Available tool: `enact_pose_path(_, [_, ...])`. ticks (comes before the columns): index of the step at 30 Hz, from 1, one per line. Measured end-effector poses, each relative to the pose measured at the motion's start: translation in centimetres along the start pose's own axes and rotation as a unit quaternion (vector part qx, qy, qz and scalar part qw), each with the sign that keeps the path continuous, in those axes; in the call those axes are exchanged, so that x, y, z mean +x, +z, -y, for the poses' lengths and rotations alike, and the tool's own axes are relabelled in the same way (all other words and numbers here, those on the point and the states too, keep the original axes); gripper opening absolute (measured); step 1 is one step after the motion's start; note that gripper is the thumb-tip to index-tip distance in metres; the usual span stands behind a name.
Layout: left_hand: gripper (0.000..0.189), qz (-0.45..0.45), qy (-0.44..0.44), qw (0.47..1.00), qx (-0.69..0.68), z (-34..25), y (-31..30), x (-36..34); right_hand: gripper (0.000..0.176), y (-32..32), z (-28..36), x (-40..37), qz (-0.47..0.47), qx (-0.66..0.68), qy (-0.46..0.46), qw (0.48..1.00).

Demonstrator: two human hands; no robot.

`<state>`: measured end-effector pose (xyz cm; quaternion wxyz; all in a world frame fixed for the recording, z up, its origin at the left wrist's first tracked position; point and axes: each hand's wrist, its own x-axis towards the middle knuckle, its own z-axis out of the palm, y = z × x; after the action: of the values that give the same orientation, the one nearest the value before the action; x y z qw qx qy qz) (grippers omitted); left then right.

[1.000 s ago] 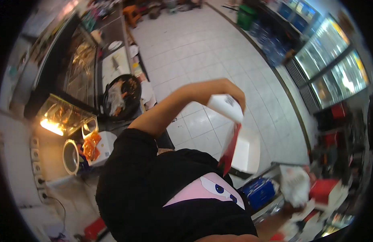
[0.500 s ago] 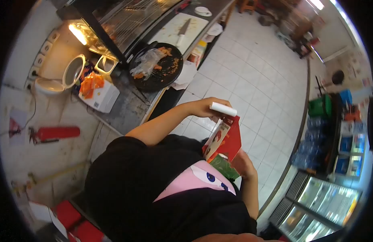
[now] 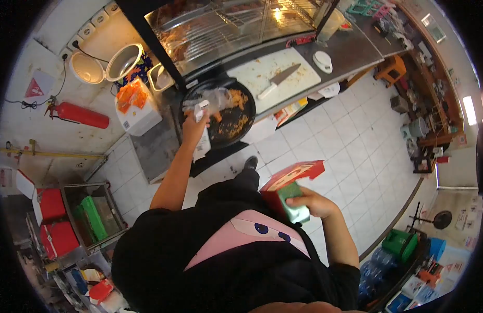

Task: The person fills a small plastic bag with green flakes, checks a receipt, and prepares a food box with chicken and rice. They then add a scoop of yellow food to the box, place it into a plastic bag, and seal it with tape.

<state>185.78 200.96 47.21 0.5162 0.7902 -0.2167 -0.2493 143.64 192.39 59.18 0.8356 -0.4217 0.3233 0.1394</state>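
Observation:
My left hand [image 3: 195, 127] is over the counter at the left edge of the round black pan [image 3: 232, 125], its fingers closed around a small white item [image 3: 201, 109]. A white printed piece [image 3: 203, 145] shows just below that hand. In the pan lie a clear plastic bag [image 3: 215, 100] and orange-brown fried bits [image 3: 238, 99]. My right hand [image 3: 315, 202] grips a green packet [image 3: 293, 201] together with a red printed carton [image 3: 296, 175] in front of my torso. Its thumb lies on the green side.
Right of the pan, a knife [image 3: 279, 81] lies on a white cutting board [image 3: 304, 78], near a round white lid [image 3: 322, 61]. A glass display case [image 3: 226, 31] stands behind. Orange packets [image 3: 131, 98] top a white box [image 3: 139, 116]. An orange stool [image 3: 391, 70] is on the floor.
My left hand has moved away from the carton to the pan's left edge with a white item. My right hand still holds the carton and green packet, now tilted differently. The view has turned.

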Motion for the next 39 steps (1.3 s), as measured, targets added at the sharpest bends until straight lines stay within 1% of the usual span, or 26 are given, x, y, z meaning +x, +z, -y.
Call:
enact_pose_path(1, [0.046, -0.046, 0.015, 0.998, 0.04, -0.1, 0.6, 1.7, 0.049, -1.8, 1.7, 1.1, -0.053, 0.073, -0.031, 0.995])
enact_pose_path(4, [0.048, -0.103, 0.105, 0.962, 0.229, -0.8, 4.4, 7.1, 0.044, -7.8, 7.5, 3.8, -0.15, 0.113, -0.111, 0.976])
enact_pose_path(5, [0.055, -0.081, 0.072, 0.966, 0.236, -2.0, 5.6, 8.0, 0.042, -9.5, 9.4, 4.4, -0.183, 0.116, -0.151, 0.964])
enact_pose_path(6, [0.058, -0.083, 0.075, 0.95, 0.293, -2.4, 7.1, 9.0, 0.041, -10.6, 11.1, 4.9, -0.215, 0.123, -0.186, 0.951])
enact_pose_path(7, [0.061, -0.086, 0.075, 0.93, 0.35, -2.8, 8.2, 9.9, 0.035, -12.5, 12.1, 6.5, -0.227, 0.065, -0.261, 0.936])
enact_pose_path(8, [0.064, -0.091, 0.075, 0.906, 0.405, -3.1, 9.2, 10.9, 0.034, -14.6, 13.6, 7.6, -0.278, -0.061, -0.291, 0.913])
enact_pose_path(9, [0.067, -0.066, 0.013, 0.906, 0.419, -4.5, 9.7, 11.3, 0.032, -16.1, 15.6, 8.8, -0.319, -0.187, -0.319, 0.873])
enact_pose_path(10, [0.065, -0.061, 0.005, 0.901, 0.429, -4.3, 10.1, 11.6, 0.031, -17.7, 17.4, 10.1, -0.351, -0.307, -0.342, 0.816])
enact_pose_path(12, [0.06, -0.058, -0.009, 0.891, 0.45, -3.4, 10.2, 12.8, 0.037, -22.7, 20.6, 14.3, -0.394, -0.54, -0.371, 0.645])
enact_pose_path(13, [0.058, -0.082, -0.014, 0.893, 0.441, -2.9, 10.2, 13.3, 0.041, -24.5, 22.8, 16.1, -0.411, -0.631, -0.391, 0.528])
enact_pose_path(15, [0.053, -0.134, -0.042, 0.894, 0.426, -1.5, 10.1, 13.1, 0.046, -27.3, 26.6, 21.1, -0.447, -0.627, -0.251, 0.587])
enact_pose_path(16, [0.049, -0.151, -0.081, 0.895, 0.413, -1.9, 9.8, 12.6, 0.048, -28.5, 27.1, 23.4, -0.453, -0.626, -0.176, 0.61])
enact_pose_path(18, [0.047, -0.218, -0.14, 0.906, 0.335, -5.1, 10.1, 10.4, 0.051, -35.8, 26.2, 29.8, -0.364, -0.671, -0.195, 0.616])
enact_pose_path(19, [0.047, -0.265, -0.12, 0.901, 0.321, -5.2, 10.2, 9.4, 0.053, -37.9, 26.5, 32.6, -0.324, -0.688, -0.206, 0.616])
enact_pose_path(22, [0.045, -0.337, -0.1, 0.907, 0.234, -6.1, 11.4, 7.2, 0.053, -37.7, 27.7, 34.6, -0.361, -0.712, -0.198, 0.569])
enact_pose_path(23, [0.042, -0.353, -0.088, 0.917, 0.164, -9.5, 12.7, 6.0, 0.05, -33.7, 29.8, 31.6, -0.352, -0.677, -0.229, 0.604])
enact_pose_path(25, [0.039, -0.388, -0.091, 0.909, 0.12, -12.7, 15.5, 5.1, 0.035, -29.1, 31.8, 29.3, -0.236, -0.51, -0.463, 0.685])
enact_pose_path(26, [0.038, -0.402, -0.094, 0.906, 0.098, -13.4, 17.2, 4.8, 0.027, -25.6, 32.5, 27.3, -0.103, -0.394, -0.44, 0.801])
enact_pose_path(27, [0.036, -0.414, -0.074, 0.902, 0.098, -13.8, 18.9, 4.9, 0.02, -22.2, 32.4, 25.3, 0.03, -0.259, -0.39, 0.883])
enact_pose_path(28, [0.034, -0.422, -0.056, 0.899, 0.098, -14.2, 20.9, 4.8, 0.018, -19.5, 31.6, 23.8, 0.095, -0.204, -0.321, 0.92])
enact_pose_path(29, [0.03, -0.42, -0.023, 0.906, 0.04, -15.6, 22.6, 4.7, 0.017, -17.6, 31.3, 23.3, 0.158, -0.146, -0.253, 0.943])
enact_pose_path(32, [0.025, -0.402, 0.071, 0.91, 0.077, -18.5, 25.0, 3.4, 0.02, -17.9, 28.2, 28.9, 0.156, -0.078, -0.193, 0.966])
enact_pose_path(35, [0.028, -0.322, 0.097, 0.936, 0.104, -19.5, 25.8, 2.1, 0.027, -16.8, 29.4, 29.4, 0.239, 0.122, -0.03, 0.963])
enact_pose_path(36, [0.03, -0.286, 0.117, 0.94, 0.145, -19.0, 25.8, 2.0, 0.031, -16.8, 29.1, 29.5, 0.294, 0.156, -0.01, 0.943])
enact_pose_path(38, [0.03, -0.305, 0.138, 0.933, 0.131, -18.2, 26.8, 2.0, 0.042, -16.9, 28.5, 30.1, 0.396, 0.226, 0.026, 0.89])
enact_pose_path(39, [0.029, -0.3, 0.122, 0.941, 0.095, -19.3, 26.6, 1.9, 0.056, -16.7, 28.5, 30.0, 0.353, 0.156, 0.023, 0.922])
